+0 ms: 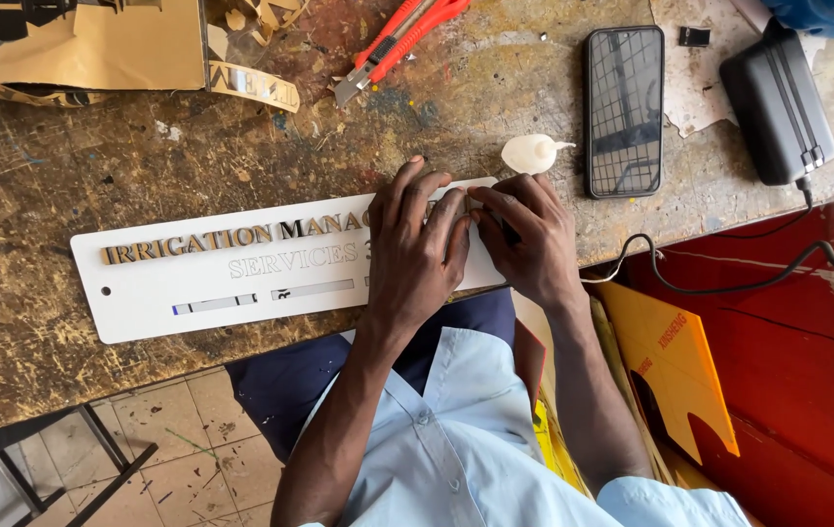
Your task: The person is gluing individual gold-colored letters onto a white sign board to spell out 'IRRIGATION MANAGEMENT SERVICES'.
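Person: light blue button-up shirt [456,439], short sleeves, small pale buttons down the placket, collar open. Dark navy trousers [290,381] below it. Both forearms bare, no watch, rings or gloves visible.

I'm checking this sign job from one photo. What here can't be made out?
Head view only:
- Right end of the white sign: covered by the left hand and right hand.
- What the fingertips press or hold: hidden between the hands.
- Grey strips on the sign: markings too small.
- Orange cutter: handle cut off by the top edge.
- Black case: top hidden under a blue thing at the edge.
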